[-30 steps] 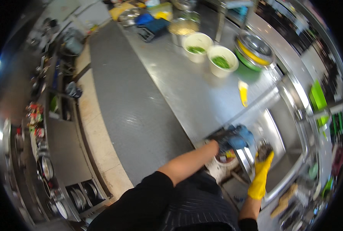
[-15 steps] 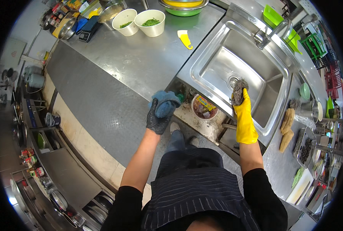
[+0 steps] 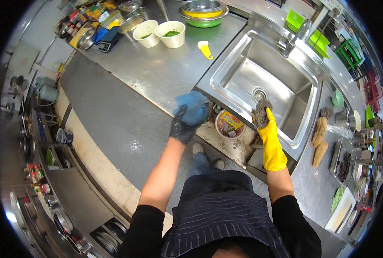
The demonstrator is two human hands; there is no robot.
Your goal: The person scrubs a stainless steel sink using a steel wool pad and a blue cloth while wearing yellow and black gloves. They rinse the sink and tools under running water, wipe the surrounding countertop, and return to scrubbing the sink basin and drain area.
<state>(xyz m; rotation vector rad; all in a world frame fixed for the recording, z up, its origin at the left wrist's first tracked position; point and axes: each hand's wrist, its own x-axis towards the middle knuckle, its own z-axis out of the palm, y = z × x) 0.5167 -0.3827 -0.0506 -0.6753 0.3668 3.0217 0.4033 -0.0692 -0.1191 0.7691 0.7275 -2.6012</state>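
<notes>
My left hand (image 3: pixel 183 127), in a black glove, is closed on a blue cloth (image 3: pixel 192 107) at the counter's front edge; motion blurs the cloth. In a long yellow rubber glove, my right hand (image 3: pixel 266 122) grips a grey-brown metal scouring pad (image 3: pixel 263 112) over the front rim of the steel sink (image 3: pixel 281 92). The pad stands just in front of the drain (image 3: pixel 259 94). A yellow-and-white scraper (image 3: pixel 205 50) lies on the steel counter (image 3: pixel 157 73) left of the sink.
Two white tubs (image 3: pixel 170 33) of chopped greens stand at the back, beside stacked bowls (image 3: pixel 204 13). A faucet (image 3: pixel 288 41) rises behind the sink. Below the counter's edge is a waste bucket (image 3: pixel 230 124). Sponges (image 3: pixel 319 142) and a wire-rimmed tray (image 3: pixel 343 161) lie on the right counter.
My left hand has moved right and slightly up with the blue cloth, which now looks spread and blurred. My right hand with the scouring pad has shifted slightly left and down. The view has tilted a little.
</notes>
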